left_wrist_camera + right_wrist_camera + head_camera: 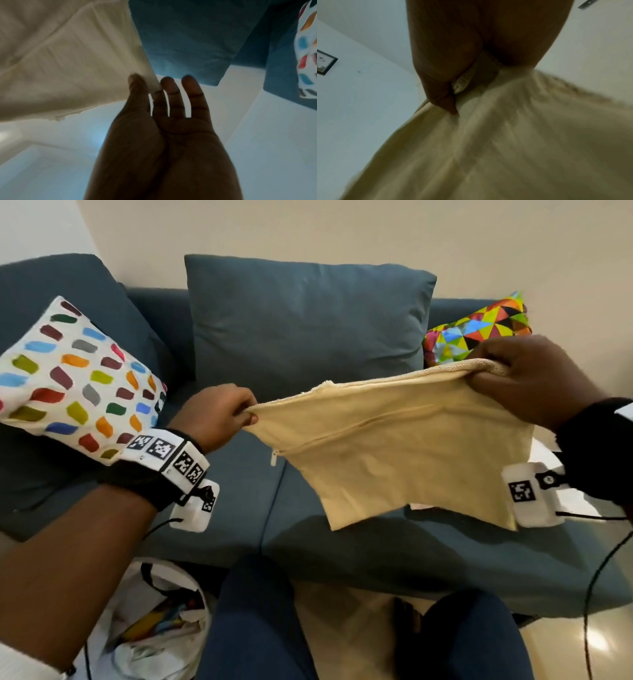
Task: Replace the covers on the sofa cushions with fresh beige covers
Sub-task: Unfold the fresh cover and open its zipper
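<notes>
A beige cushion cover (394, 450) hangs stretched in the air above the blue sofa seat (376, 546), its zipper line running across the middle. My left hand (219, 414) pinches its left top corner between thumb and forefinger; in the left wrist view the left hand (147, 86) has the other fingers straight beside the beige cover (60, 60). My right hand (527, 378) grips the right top corner in a fist. In the right wrist view the right hand (464, 75) bunches the beige cover (505, 148) in its curled fingers.
A white cushion with coloured dabs (75, 374) leans on the left of the sofa. A blue back cushion (301, 326) stands in the middle, a triangle-patterned cushion (479, 330) at the right. A white bag with fabric (161, 625) sits on the floor by my knees.
</notes>
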`<state>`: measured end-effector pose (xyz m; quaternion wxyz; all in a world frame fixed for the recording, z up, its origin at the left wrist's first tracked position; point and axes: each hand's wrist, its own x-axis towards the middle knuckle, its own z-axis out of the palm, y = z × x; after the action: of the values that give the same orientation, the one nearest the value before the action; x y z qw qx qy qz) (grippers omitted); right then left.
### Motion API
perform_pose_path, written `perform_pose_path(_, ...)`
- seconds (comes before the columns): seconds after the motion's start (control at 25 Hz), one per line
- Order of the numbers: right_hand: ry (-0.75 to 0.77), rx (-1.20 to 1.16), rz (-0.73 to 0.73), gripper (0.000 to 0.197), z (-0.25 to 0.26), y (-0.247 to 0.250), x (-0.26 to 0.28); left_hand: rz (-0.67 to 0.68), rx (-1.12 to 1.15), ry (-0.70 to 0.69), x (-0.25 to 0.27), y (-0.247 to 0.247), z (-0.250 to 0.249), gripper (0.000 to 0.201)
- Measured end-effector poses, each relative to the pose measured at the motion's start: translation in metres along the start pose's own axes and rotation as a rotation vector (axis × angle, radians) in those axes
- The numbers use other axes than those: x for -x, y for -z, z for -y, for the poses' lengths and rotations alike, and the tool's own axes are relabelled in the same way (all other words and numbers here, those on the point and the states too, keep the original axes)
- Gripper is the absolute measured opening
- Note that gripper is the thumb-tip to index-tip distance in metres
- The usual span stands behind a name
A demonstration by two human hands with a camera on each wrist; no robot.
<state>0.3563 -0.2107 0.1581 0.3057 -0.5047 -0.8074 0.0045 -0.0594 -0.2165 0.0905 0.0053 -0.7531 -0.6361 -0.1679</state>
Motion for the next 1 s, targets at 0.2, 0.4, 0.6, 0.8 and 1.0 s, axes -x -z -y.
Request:
perform_pose_path(0.2,-0.049,0.012,0.052,0.009,-0.008,-0.013,0.011,-0.152,0.226,0.273,0.002,0.008,0.014,0.012)
perform_pose_path(0.4,-0.091,-0.035,-0.095,0.008,-0.012,-0.028,-0.006,-0.164,0.851,0.417,-0.019,0.032,0.013,0.023)
perform_pose_path(0.6,-0.130,-0.167,-0.159,0.015,-0.033,-0.027,-0.035,-0.206,0.758,0.288,-0.037,0.051,0.020,0.026)
perform_pose_path(0.8,-0.294,0.017,-0.043,0.033,-0.078,-0.069,-0.091,-0.191,0.875,0.330,-0.076,-0.039,0.018,0.020)
perform_pose_path(1.0,-0.446,0.174,0.050,0.050,-0.098,-0.184,-0.079,0.031,1.106,0.567,-0.077,-0.193,0.009,0.018)
